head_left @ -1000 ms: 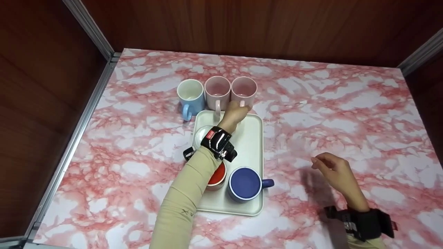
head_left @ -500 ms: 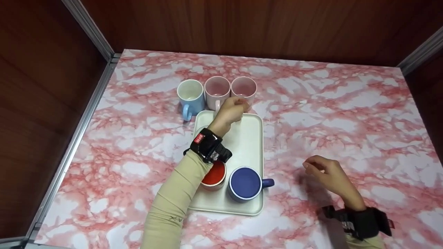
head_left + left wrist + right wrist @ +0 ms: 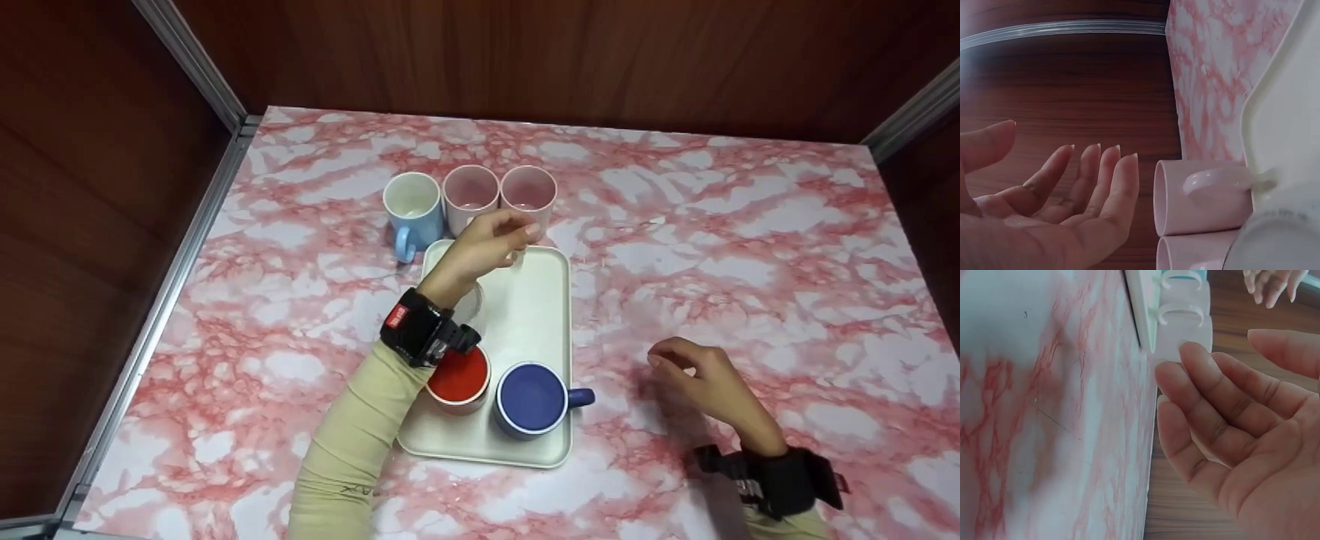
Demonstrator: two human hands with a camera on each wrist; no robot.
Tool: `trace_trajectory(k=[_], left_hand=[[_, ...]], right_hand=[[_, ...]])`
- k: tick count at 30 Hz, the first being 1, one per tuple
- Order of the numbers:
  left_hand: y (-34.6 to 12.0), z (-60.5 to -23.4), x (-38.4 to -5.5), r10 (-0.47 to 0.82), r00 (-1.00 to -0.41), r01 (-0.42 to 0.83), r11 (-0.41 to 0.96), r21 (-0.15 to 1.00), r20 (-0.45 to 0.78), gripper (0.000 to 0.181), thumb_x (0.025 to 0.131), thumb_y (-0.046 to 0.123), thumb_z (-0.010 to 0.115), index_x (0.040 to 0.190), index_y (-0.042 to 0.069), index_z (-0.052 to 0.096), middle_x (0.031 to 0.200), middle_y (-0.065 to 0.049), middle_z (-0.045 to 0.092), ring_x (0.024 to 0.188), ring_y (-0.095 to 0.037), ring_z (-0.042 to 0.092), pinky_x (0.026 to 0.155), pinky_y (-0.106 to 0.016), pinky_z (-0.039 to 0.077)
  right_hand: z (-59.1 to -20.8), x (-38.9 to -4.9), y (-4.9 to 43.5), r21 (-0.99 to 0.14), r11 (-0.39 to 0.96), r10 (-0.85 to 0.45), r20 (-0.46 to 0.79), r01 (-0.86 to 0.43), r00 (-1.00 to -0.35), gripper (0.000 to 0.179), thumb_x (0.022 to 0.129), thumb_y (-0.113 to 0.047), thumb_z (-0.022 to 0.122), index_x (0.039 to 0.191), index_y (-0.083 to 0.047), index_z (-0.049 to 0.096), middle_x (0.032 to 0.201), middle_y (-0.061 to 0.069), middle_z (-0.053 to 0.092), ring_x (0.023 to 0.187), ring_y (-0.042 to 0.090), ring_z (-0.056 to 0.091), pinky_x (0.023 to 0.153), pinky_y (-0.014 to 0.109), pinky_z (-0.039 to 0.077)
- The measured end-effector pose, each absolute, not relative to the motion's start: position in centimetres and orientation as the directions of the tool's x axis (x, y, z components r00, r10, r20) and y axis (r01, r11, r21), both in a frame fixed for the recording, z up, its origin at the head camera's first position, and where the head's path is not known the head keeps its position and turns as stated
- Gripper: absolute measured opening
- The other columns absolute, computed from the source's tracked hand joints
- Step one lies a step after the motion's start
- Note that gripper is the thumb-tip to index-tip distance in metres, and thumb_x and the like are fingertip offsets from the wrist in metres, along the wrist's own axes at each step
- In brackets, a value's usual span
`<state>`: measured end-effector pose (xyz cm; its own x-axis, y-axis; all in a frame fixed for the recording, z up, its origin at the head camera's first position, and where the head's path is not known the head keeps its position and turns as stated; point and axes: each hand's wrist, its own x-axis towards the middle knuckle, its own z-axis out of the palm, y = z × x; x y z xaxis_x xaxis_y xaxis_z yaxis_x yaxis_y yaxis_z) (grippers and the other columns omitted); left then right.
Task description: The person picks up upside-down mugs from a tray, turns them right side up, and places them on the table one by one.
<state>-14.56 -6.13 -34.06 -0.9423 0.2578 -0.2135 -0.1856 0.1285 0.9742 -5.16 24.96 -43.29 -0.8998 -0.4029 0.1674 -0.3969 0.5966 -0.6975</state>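
Observation:
My left hand (image 3: pixel 489 247) is raised over the far end of the cream tray (image 3: pixel 536 307), just in front of the pink mugs. Its fingers are loosely bent and hold nothing. In the left wrist view the right-hand pink mug (image 3: pixel 1202 197) stands apart from the fingertips (image 3: pixel 1126 166). Behind the tray a light blue mug (image 3: pixel 416 217), a pink mug (image 3: pixel 466 191) and the other pink mug (image 3: pixel 532 187) form a row. My right hand (image 3: pixel 705 382) hovers right of the tray, fingers relaxed, nothing in them.
On the tray stand a red-inside mug (image 3: pixel 459 375) and a dark blue mug (image 3: pixel 532 397), its handle jutting past the right rim. A whitish round vessel (image 3: pixel 469 306) is partly hidden by my left wrist. Wooden walls (image 3: pixel 525 60) border the marbled table (image 3: pixel 750 225).
My left hand has let go of the right-hand pink mug's handle, opened and drawn back left and toward me. The right hand has drifted slightly left. The mugs stay in place.

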Motion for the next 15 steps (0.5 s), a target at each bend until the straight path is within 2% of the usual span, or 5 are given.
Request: trace_trajectory(k=[3, 5, 15], left_hand=[[-7.0, -33.9, -14.1, 0.281, -0.939, -0.164, 0.145, 0.976, -0.199, 0.03, 0.093, 0.017, 0.054, 0.117, 0.0, 0.055, 0.108, -0.009, 0.059, 0.092, -0.015, 0.053, 0.084, -0.037, 0.044], [-7.7, -33.8, -13.8, 0.286, -0.938, -0.159, 0.149, 0.976, -0.196, 0.031, 0.093, 0.017, 0.053, 0.118, -0.001, 0.054, 0.111, -0.013, 0.057, 0.097, -0.019, 0.053, 0.086, -0.039, 0.044], [-10.9, -33.9, -12.5, 0.259, -0.947, -0.136, 0.211, 0.968, -0.19, 0.03, 0.094, 0.013, 0.05, 0.118, -0.004, 0.052, 0.105, -0.019, 0.06, 0.096, -0.028, 0.059, 0.08, -0.037, 0.046]], right_hand=[[-43.5, -5.3, 24.9, -0.693, 0.592, -0.41, 0.181, -0.412, -0.894, 0.011, 0.087, 0.001, 0.058, 0.095, -0.002, 0.064, 0.087, 0.0, 0.064, 0.078, 0.008, 0.058, 0.068, 0.02, 0.044], [-43.6, -5.3, 24.9, -0.69, 0.59, -0.414, 0.188, -0.42, -0.891, 0.01, 0.086, 0.002, 0.059, 0.094, -0.001, 0.064, 0.087, 0.001, 0.065, 0.077, 0.008, 0.058, 0.068, 0.018, 0.044], [-43.6, -5.4, 24.7, -0.681, 0.589, -0.419, 0.202, -0.435, -0.885, 0.015, 0.082, 0.005, 0.061, 0.096, 0.0, 0.064, 0.088, 0.003, 0.066, 0.074, 0.008, 0.058, 0.065, 0.02, 0.045]])
